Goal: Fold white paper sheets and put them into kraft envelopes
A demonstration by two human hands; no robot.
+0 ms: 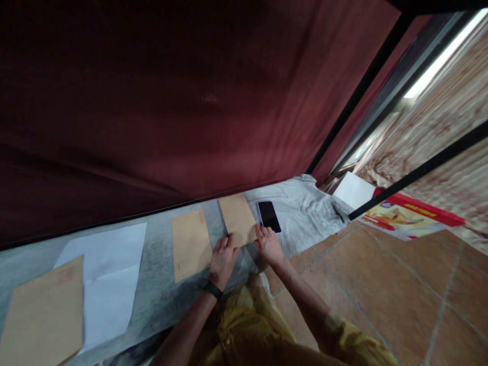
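Observation:
A brown paper envelope (237, 216) lies on the grey cloth in front of me. My left hand (224, 259) is closed on its near left corner, while my right hand (269, 245) pinches the near right corner. Parts of the fingers are tucked at the envelope's edge and hidden. Just beyond my right fingers rests a smartphone (270, 217) with a dark screen. A second brown envelope (190, 244) with small red print lies flat to the left, close to my left hand but apart from the one I hold.
Farther left, a white sheet of paper (114, 274) is partly covered by a larger brown envelope (46, 315). The grey cloth (154, 264) ends against a dark red curtain (198, 122). Black metal bars (366, 86), a printed box (407, 216) and tiled floor are on the right.

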